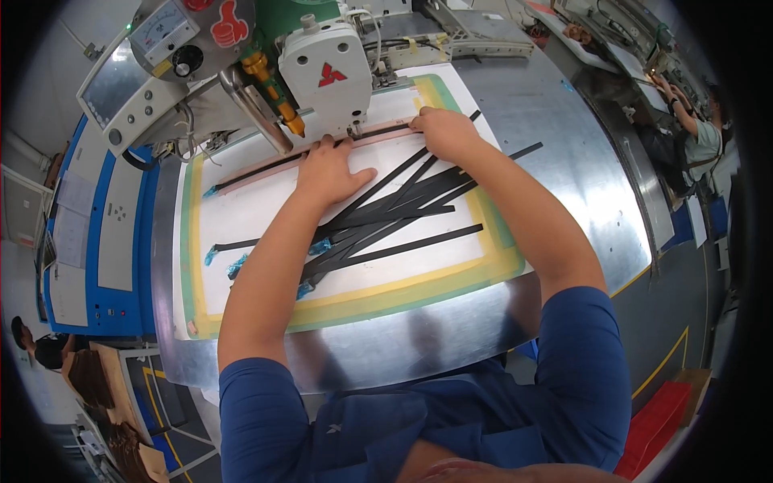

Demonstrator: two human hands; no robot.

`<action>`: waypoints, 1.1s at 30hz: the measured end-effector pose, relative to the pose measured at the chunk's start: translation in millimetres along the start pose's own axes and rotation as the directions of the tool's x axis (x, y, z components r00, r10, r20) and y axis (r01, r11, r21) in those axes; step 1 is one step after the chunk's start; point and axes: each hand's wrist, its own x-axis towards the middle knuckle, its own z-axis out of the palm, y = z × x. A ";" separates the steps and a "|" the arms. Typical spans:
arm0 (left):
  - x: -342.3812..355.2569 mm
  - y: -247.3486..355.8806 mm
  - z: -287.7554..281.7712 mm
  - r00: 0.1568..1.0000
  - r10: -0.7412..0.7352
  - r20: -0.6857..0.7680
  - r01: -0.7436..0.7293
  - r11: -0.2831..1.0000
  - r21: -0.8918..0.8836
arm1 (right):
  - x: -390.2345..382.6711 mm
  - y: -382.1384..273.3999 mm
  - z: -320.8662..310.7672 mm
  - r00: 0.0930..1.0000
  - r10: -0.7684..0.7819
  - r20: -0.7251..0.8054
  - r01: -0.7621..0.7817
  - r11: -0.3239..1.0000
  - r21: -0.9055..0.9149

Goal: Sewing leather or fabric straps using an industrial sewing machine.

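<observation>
A long black strap [270, 167] lies along a pinkish strip [388, 137] beneath the white head of a sewing machine [326, 76]. My left hand [326, 171] presses on the strip left of the needle area, its fingers stretched and its thumb held apart. At the right end of the strip, my right hand [448, 135] has its fingers pinched together on the black strap; the exact grip is partly hidden. Nearer to me, several loose black straps [403, 199] lie crossed in a pile, some with shiny blue wrapping [320, 246] on their left ends.
Green and yellow tape [403, 296] borders the white sheet on the metal table [386, 338]. An orange-yellow cylinder [278, 101] hangs left of the machine head, near a control panel [129, 88]. A blue cabinet [117, 241] stands left. Another person [700, 145] works at far right.
</observation>
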 end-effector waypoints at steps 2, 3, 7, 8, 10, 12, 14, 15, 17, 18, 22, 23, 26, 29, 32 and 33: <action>1.1 1.5 0.2 0.998 0.045 -0.040 -0.044 0.999 0.008 | 0.6 0.9 -2.5 1.000 -0.020 -0.007 0.020 1.000 0.005; 2.5 3.0 1.9 0.997 0.054 -0.049 -0.054 0.999 0.009 | -0.1 -0.3 -4.3 0.999 -0.036 0.002 0.036 0.999 0.001; -2.1 14.4 2.7 0.989 0.087 -0.120 -0.092 0.995 -0.037 | -0.6 -5.6 -6.8 0.998 -0.064 -0.004 0.064 0.998 0.001; -3.8 18.0 2.7 0.990 0.084 -0.112 -0.088 0.995 -0.035 | -2.5 -6.8 -6.4 0.997 -0.071 -0.011 0.071 0.997 0.014; -7.3 21.0 2.1 0.991 0.082 -0.105 -0.085 0.996 -0.024 | -5.6 -12.1 -0.4 0.995 -0.083 -0.057 0.087 0.994 0.065; -7.2 26.5 1.6 0.993 0.078 -0.093 -0.079 0.997 -0.011 | -9.8 -10.3 1.3 0.996 -0.064 -0.068 0.072 0.991 0.115; -6.3 30.9 -1.2 0.994 0.075 -0.083 -0.075 0.997 0.004 | -11.6 -11.0 0.2 0.995 -0.057 -0.081 0.068 0.988 0.140; -7.1 34.1 -4.7 0.997 0.051 -0.063 -0.050 0.999 0.018 | -12.8 -12.9 -2.9 0.997 -0.044 -0.065 0.052 0.991 0.126; -6.6 37.5 -6.6 0.999 0.033 -0.041 -0.032 0.999 0.035 | -11.8 -13.8 -4.2 0.998 -0.023 -0.050 0.029 0.993 0.113; -6.3 37.3 -6.2 0.999 0.023 -0.046 -0.022 0.999 0.037 | -11.0 -13.8 -3.3 0.998 -0.022 -0.051 0.029 0.991 0.132; -2.7 31.7 1.9 0.998 0.029 -0.063 -0.026 0.999 0.040 | -11.9 -19.5 -1.5 0.997 -0.055 -0.051 0.063 0.985 0.161; -2.6 30.3 3.1 0.998 0.031 -0.063 -0.029 0.999 0.041 | -12.5 -21.3 -0.7 0.997 -0.053 -0.053 0.061 0.985 0.161; -1.9 29.3 3.5 0.996 0.047 -0.070 -0.043 0.998 0.052 | -15.6 -25.2 -0.6 0.995 -0.082 -0.053 0.089 0.985 0.144; -5.6 30.6 0.3 0.998 0.029 -0.047 -0.026 0.998 0.060 | -19.4 -28.4 0.3 0.993 -0.116 -0.020 0.117 0.984 0.132; -9.3 34.3 -2.9 0.999 0.012 -0.051 -0.008 0.998 0.069 | -22.7 -27.0 6.3 0.990 -0.124 -0.062 0.132 0.978 0.162; -9.5 32.2 -2.1 0.998 0.018 -0.057 -0.014 0.997 0.070 | -22.7 -27.9 7.6 0.990 -0.126 -0.061 0.134 0.979 0.153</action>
